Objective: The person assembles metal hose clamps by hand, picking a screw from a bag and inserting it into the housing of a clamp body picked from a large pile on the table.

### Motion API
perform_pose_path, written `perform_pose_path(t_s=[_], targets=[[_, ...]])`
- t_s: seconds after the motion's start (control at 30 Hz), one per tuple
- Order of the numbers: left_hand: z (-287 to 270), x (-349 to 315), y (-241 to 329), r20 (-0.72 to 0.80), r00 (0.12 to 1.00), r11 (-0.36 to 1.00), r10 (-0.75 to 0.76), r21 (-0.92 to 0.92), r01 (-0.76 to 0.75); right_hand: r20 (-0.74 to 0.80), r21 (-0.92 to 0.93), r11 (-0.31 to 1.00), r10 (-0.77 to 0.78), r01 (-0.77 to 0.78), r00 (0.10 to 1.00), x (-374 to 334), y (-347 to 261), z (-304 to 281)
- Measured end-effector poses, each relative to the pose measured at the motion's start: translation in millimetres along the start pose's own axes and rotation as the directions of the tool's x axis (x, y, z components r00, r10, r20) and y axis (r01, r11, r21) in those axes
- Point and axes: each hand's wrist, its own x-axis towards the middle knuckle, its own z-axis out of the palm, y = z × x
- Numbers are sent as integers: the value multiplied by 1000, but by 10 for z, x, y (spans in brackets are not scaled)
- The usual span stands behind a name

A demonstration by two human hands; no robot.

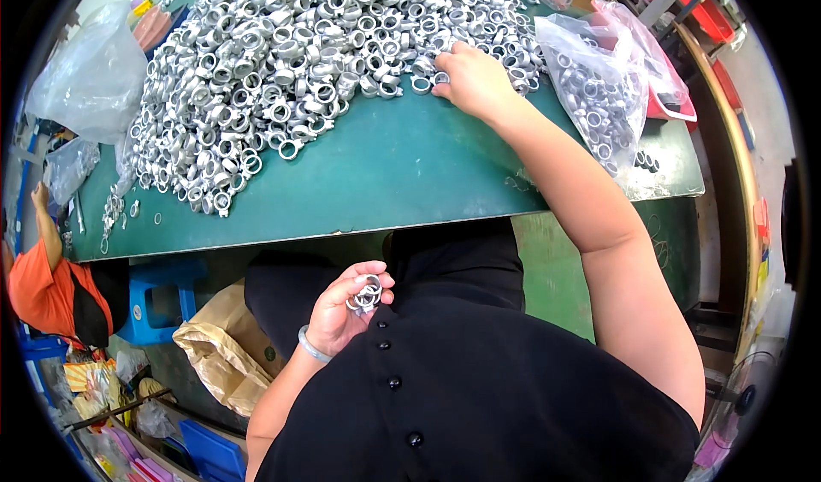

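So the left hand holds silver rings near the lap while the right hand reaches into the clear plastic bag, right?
Not quite: the head view shows the right hand at the ring pile, not in the bag. The rest is right.

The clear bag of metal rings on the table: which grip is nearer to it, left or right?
Right. The right grip is at the ring pile, just left of the bag; the left grip, holding rings, is near the lap, farther away.
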Motion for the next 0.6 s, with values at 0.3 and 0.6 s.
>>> perform_pose_path(t_s=[0.3,0.6], targets=[[-17,-12,-6,-22,1000,1000,-4,-4,4,-141,162,982,-70,93,987,-249,-9,-8],[3,11,-6,-48,998,1000,-26,-5,25,-413,696,664,58,274,909,-624,-641,-383]])
